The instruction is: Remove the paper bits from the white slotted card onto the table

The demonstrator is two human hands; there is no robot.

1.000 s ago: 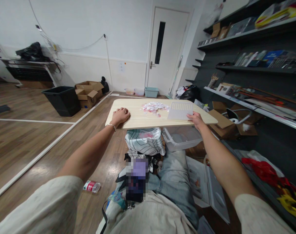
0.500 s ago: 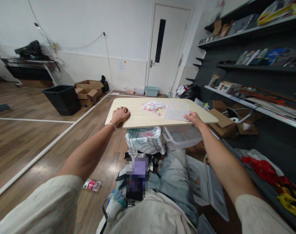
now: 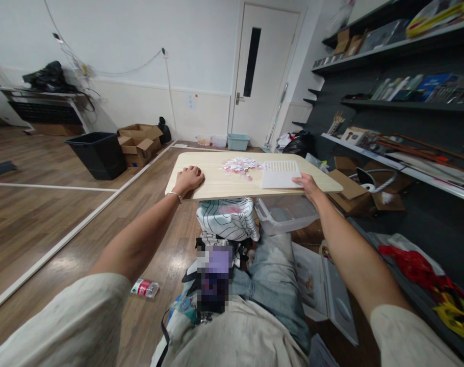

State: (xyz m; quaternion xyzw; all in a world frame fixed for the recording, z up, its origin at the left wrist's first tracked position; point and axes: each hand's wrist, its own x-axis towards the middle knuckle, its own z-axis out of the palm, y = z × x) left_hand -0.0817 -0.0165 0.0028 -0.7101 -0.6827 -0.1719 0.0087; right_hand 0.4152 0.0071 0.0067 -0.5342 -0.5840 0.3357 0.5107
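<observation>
A thin white sheet point(image 3: 280, 178) with a row of narrow slots along its far part lies on the right of a pale wooden tabletop point(image 3: 212, 188). My right hand point(image 3: 306, 182) pinches its near right corner between thumb and fingers. Left of the sheet, a heap of small white and pinkish pieces point(image 3: 241, 164) is spread on the wood; single pieces are too small to make out. My left hand point(image 3: 190, 179) rests palm down near the tabletop's left edge, fingers loosely bent and apart from the heap, with nothing visible in it.
Beneath the tabletop are a patterned cloth-covered support point(image 3: 228, 219) and a clear plastic bin point(image 3: 285, 214). A plastic bottle point(image 3: 146, 288) lies on the floor at left. Dark shelves point(image 3: 388, 102) line the right side. A black bin point(image 3: 98, 155) stands beyond, at left.
My right hand has shifted slightly right with the slotted sheet, which now lies straighter and farther from the heap. The left hand has stayed in place.
</observation>
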